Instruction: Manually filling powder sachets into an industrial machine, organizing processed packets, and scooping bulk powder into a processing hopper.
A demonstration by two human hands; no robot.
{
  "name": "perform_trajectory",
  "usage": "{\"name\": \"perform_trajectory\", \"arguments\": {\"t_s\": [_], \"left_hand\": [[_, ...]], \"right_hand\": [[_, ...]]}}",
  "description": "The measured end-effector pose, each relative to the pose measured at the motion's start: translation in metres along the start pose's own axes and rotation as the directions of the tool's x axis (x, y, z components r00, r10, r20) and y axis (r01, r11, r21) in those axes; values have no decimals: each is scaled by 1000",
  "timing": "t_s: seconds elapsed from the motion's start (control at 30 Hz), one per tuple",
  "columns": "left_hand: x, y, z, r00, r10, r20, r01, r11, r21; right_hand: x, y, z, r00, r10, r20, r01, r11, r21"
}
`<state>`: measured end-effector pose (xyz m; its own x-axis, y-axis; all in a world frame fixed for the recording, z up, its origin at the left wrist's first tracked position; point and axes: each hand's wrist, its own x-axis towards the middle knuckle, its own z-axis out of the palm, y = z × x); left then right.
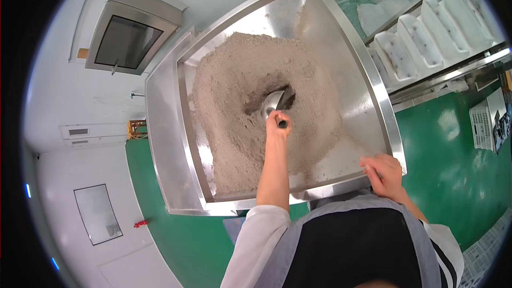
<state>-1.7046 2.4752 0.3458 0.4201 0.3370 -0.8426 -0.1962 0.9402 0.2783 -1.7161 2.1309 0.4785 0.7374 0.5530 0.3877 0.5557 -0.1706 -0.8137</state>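
My left hand (279, 123) grips the handle of a metal scoop (273, 101). The scoop's blade is partly sunk in a hollow of loose grey-brown powder (316, 72), so its tip is hidden. The powder is heaped over much of a large stainless-steel bin (356, 100) with raised sides. At the near right corner, my right hand (383, 173) lies over the bin's rim with curled fingers and no tool in it; whether it grips the rim cannot be told.
On the right, several white plastic trays (420, 42) with small dark items stand on a metal rack. A white crate (481, 126) is farther right on the green floor (436, 144). Beyond the bin's left side, a metal-framed hatch (130, 44) is set in the wall.
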Motion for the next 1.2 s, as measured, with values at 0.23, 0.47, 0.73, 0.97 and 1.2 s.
{"name": "perform_trajectory", "arguments": {"t_s": [0.23, 0.47, 0.73, 0.97, 1.2], "left_hand": [[-33, -15, 10, 966, -112, 234, 63, 976, 206], [-63, 54, 51, 971, -106, 212, -203, 87, 975], [26, 128, 82, 992, 102, 76, 4, -624, 781], [-18, 87, 47, 989, 56, 138, -79, -587, 806], [4, 114, 40, 991, 114, 77, -4, -538, 843]], "right_hand": [[6, 7, 1, 998, 45, -36, -45, 999, 9], [10, 18, 0, 993, 103, -55, -105, 994, -37], [11, 20, 11, 989, 128, -77, -130, 991, -18], [18, 25, 12, 997, 57, -46, -60, 996, -65], [18, 20, 20, 993, 72, -92, -74, 997, -20]]}}
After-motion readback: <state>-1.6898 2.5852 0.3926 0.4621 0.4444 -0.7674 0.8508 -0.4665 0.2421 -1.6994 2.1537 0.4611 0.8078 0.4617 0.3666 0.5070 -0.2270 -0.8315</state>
